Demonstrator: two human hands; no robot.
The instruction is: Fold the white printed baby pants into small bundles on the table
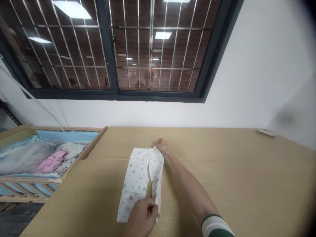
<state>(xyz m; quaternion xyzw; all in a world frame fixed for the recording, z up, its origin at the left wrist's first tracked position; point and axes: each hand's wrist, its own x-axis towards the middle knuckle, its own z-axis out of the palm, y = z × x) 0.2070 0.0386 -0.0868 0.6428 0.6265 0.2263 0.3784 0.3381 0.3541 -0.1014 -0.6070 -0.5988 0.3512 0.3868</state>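
While our left hand (141, 215) pinches the leg hems at six o'clock, our right hand (161, 145) grips the waistband at twelve, stretching the baby trousers (138, 179) flat on the wooden table (234, 171); a crib (37, 158) sits at nine.

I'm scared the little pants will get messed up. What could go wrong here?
The left hand pinches only the near cuff end of the baby pants, and the right hand only a corner of the far waistband. With such small grips, the cloth might slip out, or the loose middle could wrinkle. The near hem also lies close to the edge of the table, so a tug toward the person might drag it off.
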